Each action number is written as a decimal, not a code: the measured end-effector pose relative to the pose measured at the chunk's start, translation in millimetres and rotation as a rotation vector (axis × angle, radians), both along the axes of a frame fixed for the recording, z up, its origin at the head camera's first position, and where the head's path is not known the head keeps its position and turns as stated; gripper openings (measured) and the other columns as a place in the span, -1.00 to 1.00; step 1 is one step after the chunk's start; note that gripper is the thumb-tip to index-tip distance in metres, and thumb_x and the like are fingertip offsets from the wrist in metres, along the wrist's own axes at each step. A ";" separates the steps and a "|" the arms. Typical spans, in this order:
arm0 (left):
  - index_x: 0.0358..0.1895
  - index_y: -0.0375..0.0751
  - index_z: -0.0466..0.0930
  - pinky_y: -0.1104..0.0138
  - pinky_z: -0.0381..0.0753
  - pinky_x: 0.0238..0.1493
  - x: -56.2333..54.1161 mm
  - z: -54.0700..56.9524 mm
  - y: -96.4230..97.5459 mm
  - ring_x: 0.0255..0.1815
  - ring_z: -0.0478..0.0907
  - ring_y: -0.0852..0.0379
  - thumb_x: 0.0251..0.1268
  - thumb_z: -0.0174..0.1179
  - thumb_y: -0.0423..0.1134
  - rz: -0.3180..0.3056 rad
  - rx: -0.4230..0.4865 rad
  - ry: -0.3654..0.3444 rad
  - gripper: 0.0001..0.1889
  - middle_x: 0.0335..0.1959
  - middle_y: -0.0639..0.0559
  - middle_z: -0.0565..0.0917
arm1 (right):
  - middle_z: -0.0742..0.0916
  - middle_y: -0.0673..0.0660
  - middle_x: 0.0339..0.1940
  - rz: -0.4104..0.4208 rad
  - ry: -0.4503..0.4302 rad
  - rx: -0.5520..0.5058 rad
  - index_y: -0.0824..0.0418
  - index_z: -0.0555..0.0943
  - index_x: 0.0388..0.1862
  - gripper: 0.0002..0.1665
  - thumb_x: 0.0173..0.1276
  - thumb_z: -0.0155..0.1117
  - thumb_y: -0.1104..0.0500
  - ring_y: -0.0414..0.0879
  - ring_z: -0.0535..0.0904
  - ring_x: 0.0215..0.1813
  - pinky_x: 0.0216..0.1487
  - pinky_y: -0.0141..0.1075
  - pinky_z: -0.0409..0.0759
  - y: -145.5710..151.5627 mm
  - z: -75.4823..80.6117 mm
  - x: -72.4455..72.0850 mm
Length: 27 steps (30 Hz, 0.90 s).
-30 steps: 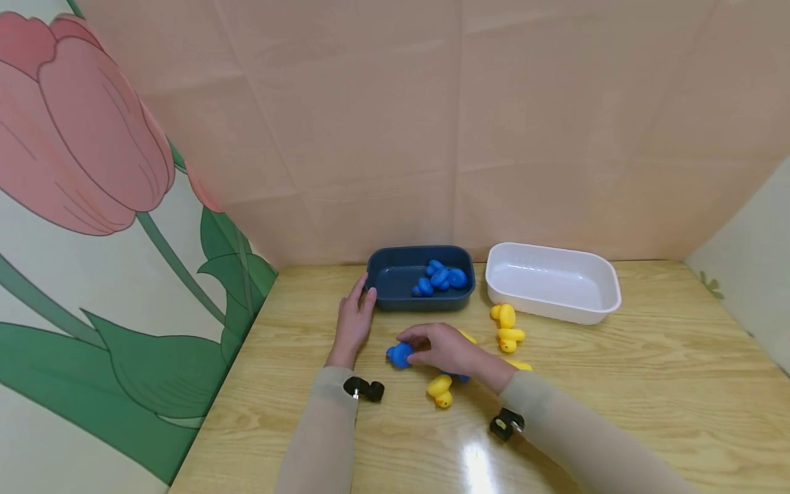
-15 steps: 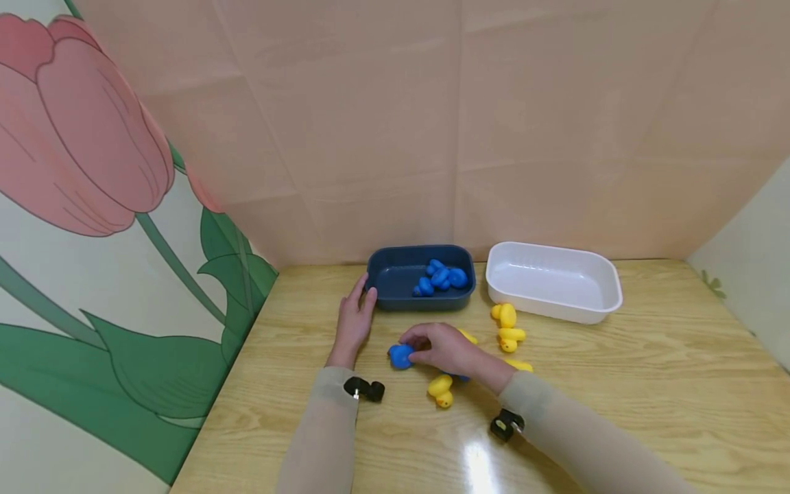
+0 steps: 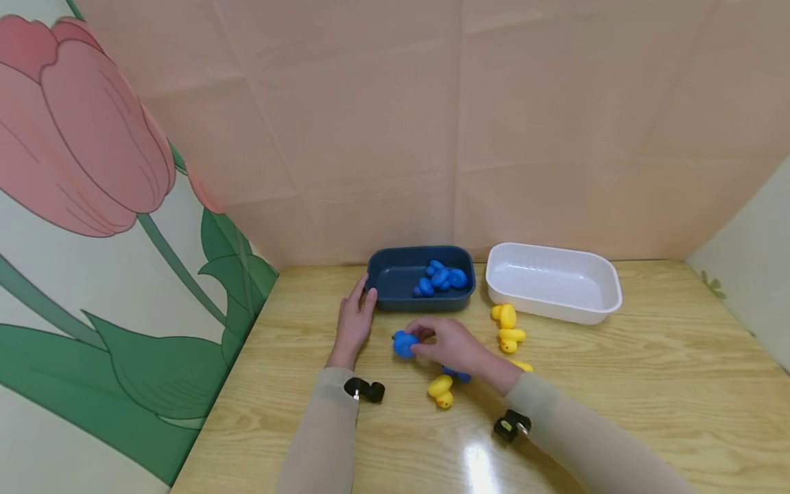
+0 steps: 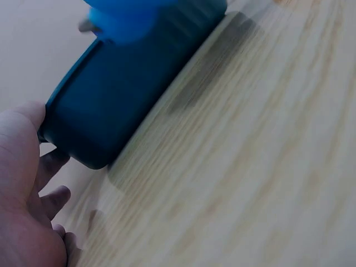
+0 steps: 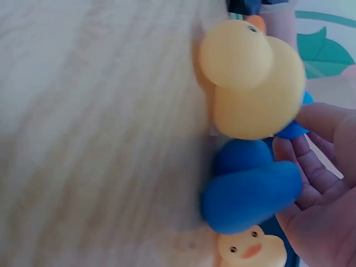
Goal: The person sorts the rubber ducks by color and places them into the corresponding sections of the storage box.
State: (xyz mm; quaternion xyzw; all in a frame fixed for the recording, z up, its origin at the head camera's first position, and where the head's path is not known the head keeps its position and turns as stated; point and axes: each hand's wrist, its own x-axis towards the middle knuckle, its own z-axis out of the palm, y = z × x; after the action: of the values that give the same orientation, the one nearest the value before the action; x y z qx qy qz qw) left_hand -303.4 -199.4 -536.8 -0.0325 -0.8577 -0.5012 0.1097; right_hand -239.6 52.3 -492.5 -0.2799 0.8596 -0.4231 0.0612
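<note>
My right hand point(image 3: 453, 345) pinches a blue rubber duck point(image 3: 404, 344) between thumb and fingertips, in front of the navy tray point(image 3: 395, 303). In the left wrist view that blue duck point(image 4: 125, 25) overlaps the tray's wall. My left hand point(image 3: 354, 319) rests at the tray's left end, fingers along its side and thumb at the rim. Several blue ducks point(image 3: 440, 278) lie inside this tray. Below my right wrist is another blue duck point(image 3: 455, 374), close to a yellow duck point(image 3: 441, 391); both appear large in the right wrist view, where my palm hides most of the held one.
A white tray point(image 3: 549, 309) stands to the right of the navy one. Two yellow ducks point(image 3: 507, 315) lie at its front left, and one more yellow duck point(image 3: 523, 366) is partly hidden behind my right forearm. A cloth backdrop point(image 3: 370, 137) hangs behind the table.
My right hand has risen slightly and shifted toward the navy tray with the blue duck. The blue duck below the wrist shows more now. My left hand stays put.
</note>
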 end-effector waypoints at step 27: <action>0.78 0.07 0.26 -0.12 -0.22 0.78 -2.6 -4.0 -2.5 0.74 0.21 -0.14 0.83 -0.06 0.22 -0.028 -0.011 0.029 -0.34 0.72 0.00 0.34 | 0.82 0.03 0.05 -0.254 0.115 -0.126 0.13 0.76 0.18 -0.69 0.54 0.56 0.16 -0.01 0.74 0.05 0.07 -0.07 0.78 23.2 53.1 -19.6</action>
State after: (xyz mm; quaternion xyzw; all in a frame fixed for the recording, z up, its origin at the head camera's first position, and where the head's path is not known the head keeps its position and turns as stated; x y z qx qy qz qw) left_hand -306.0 -201.8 -540.9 -0.0527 -0.8584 -0.4972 0.1150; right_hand -259.2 75.5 -439.4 -0.1959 0.8619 -0.4638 -0.0601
